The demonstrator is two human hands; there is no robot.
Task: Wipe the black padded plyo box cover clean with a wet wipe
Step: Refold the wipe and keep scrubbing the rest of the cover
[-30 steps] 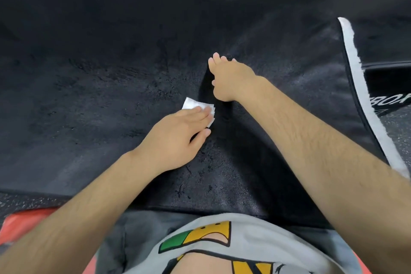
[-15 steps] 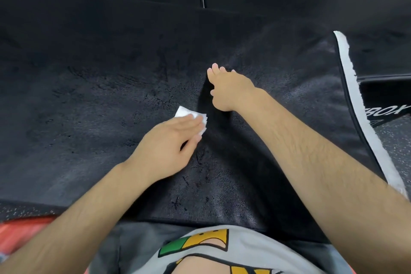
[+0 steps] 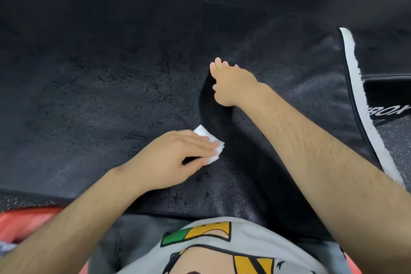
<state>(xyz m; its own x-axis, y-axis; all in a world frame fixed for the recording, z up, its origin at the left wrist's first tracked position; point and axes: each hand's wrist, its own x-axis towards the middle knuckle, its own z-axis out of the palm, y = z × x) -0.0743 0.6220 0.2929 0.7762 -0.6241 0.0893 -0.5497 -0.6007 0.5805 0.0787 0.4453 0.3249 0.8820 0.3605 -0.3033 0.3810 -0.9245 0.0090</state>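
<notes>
Left hand (image 3: 175,158) was recorded palm-down on the cover (image 3: 100,100), near the middle of the view. Its fingers (image 3: 200,143) were laid nearly straight and close together on top of the wipe (image 3: 204,134), pressing it flat against the cover. The thumb tip was noted at the wipe's near corner, with a dark gap between thumb and palm. No curl of the fingers round the wipe was seen. The wipe was seen as a small folded white pad, its far corner and right edge showing past the fingertips.

Right hand (image 3: 233,83) was found further away and slightly to the right, apart from the wipe. It was held open, fingers stretched forward and together, resting on the cover with nothing held. A deep shadow was cast on the cover to its left.

The cover was observed as a black, creased, slightly shiny surface filling most of the view. A white strip (image 3: 353,78) was noted along its right edge. Beyond the strip a black panel (image 3: 389,113) with white lettering was seen, only partly readable, above speckled dark floor (image 3: 398,147).

A grey printed shirt (image 3: 255,240) was recorded at the bottom edge, and a red mat (image 3: 26,218) at lower left.
</notes>
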